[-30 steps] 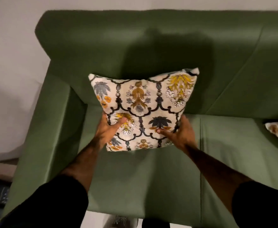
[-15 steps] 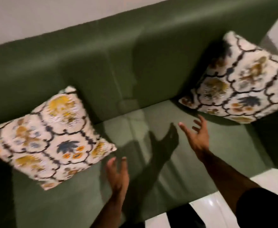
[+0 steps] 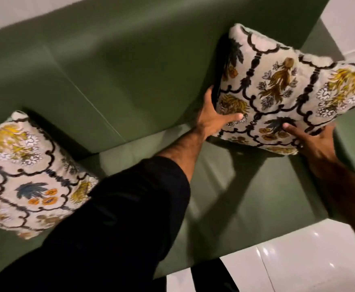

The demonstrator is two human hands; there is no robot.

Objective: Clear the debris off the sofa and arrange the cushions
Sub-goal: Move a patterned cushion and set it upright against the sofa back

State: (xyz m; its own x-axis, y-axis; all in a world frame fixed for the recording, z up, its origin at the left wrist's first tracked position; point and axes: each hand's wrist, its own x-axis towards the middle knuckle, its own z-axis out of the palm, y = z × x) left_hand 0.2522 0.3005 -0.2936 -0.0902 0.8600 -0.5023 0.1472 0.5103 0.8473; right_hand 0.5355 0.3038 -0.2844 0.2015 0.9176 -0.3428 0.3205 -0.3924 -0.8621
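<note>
A green sofa [image 3: 130, 60] fills the view. A cream cushion with black scrollwork and yellow flowers, the right cushion [image 3: 288, 87], is held up against the backrest at the sofa's right end. My left hand [image 3: 212, 116] grips its left edge, thumb on the front. My right hand [image 3: 311, 142] holds its lower edge from beneath, thumb on the front. A second cushion of the same pattern, the left cushion [image 3: 29, 175], leans on the seat at the left. My black left sleeve covers part of it.
A glossy white tiled floor [image 3: 298, 260] lies in front of the sofa at the lower right. A pale wall [image 3: 351, 20] rises behind the sofa's right arm. The green seat [image 3: 225, 197] between the two cushions shows only shadows.
One second ago both hands held a cushion at the sofa's left end. They let it go, swung right with open fingers, and now grip the right cushion, lifted off the seat.
</note>
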